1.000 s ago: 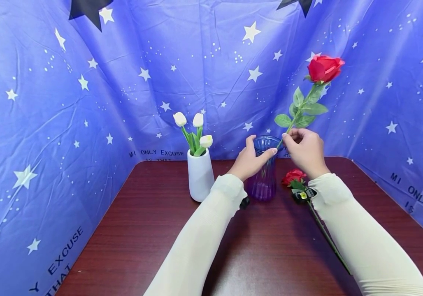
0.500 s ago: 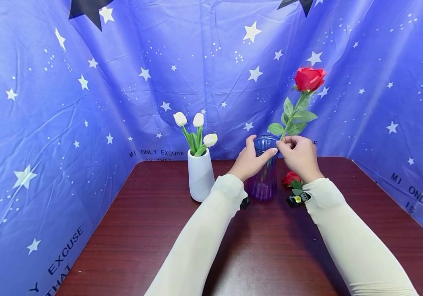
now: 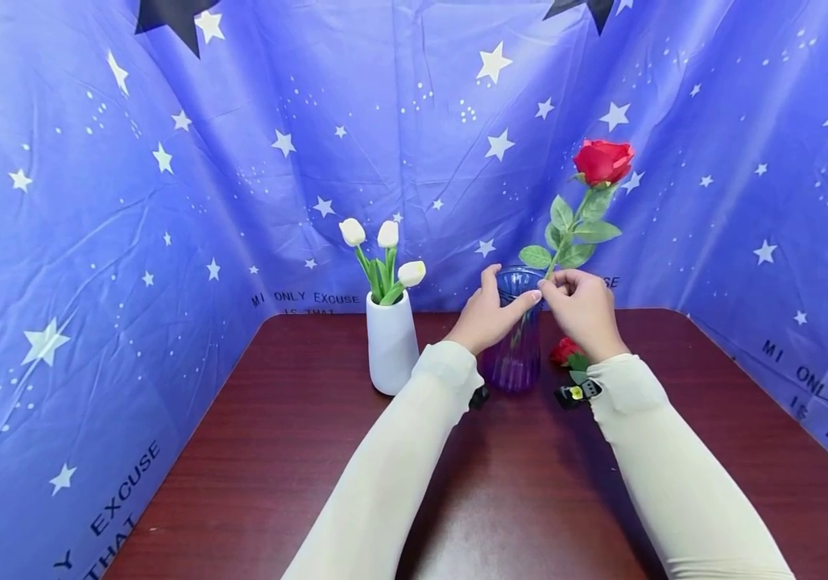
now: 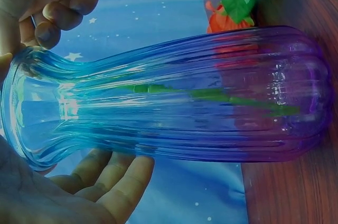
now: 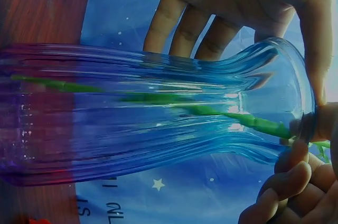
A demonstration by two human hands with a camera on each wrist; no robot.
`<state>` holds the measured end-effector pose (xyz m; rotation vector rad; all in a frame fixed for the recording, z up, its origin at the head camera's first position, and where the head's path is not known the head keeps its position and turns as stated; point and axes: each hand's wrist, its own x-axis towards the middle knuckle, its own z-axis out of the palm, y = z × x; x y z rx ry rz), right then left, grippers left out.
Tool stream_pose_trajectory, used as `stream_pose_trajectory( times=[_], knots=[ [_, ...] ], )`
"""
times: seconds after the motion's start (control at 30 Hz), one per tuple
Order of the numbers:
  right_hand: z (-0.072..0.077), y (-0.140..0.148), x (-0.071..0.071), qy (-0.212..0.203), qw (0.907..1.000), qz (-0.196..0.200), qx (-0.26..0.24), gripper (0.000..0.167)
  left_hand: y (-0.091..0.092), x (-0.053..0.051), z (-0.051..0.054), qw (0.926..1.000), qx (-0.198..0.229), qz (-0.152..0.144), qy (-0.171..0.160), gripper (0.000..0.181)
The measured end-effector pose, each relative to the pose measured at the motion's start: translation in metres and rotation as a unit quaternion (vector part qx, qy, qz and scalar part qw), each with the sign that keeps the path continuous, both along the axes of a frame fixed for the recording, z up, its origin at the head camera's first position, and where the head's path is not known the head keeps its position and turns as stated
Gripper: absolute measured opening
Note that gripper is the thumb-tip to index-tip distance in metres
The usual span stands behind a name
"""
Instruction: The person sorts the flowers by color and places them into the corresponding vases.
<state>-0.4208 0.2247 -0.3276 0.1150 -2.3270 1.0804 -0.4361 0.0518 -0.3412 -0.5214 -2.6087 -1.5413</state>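
Observation:
A ribbed glass vase, blue at the top and purple below, stands upright on the table. My left hand holds its upper part, thumb at the near rim and fingers along the side. At the rim's right side, my right hand pinches the stem of a red rose. The bloom and leaves rise above the vase, leaning right. Through the glass, the green stem runs inside the vase down to near its base. Behind my right wrist lies a second red rose, its stem hidden by the sleeve.
Left of the glass vase stands a white vase with white tulips in it. The dark red wooden table is enclosed by a blue star-printed cloth at the back and sides.
My right hand has come down and left with the rose, lowering its stem further into the vase. The lowest tulip has swung slightly right. My left hand stays in place.

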Motion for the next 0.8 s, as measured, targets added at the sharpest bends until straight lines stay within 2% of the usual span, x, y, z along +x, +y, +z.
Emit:
stream_pose_trajectory(
  times=[0.13, 0.27, 0.57, 0.8],
  knots=[
    [-0.006, -0.002, -0.001, 0.009, 0.9995, -0.004, -0.031, 0.025, 0.0, 0.0, -0.002, 1.0, -0.002, 0.003, 0.005, 0.099],
    [-0.008, -0.003, -0.001, 0.017, 0.999, -0.003, -0.042, 0.025, 0.0, -0.001, -0.003, 0.9999, -0.006, 0.007, 0.014, 0.099],
    [-0.012, -0.006, -0.001, 0.022, 0.9988, -0.011, -0.042, 0.032, 0.0, -0.003, -0.003, 0.9999, -0.01, 0.008, 0.01, 0.097],
    [-0.011, -0.01, 0.004, 0.017, 0.9994, -0.018, -0.022, 0.039, 0.0, -0.002, -0.003, 0.9999, -0.012, 0.006, 0.009, 0.098]
  ],
)
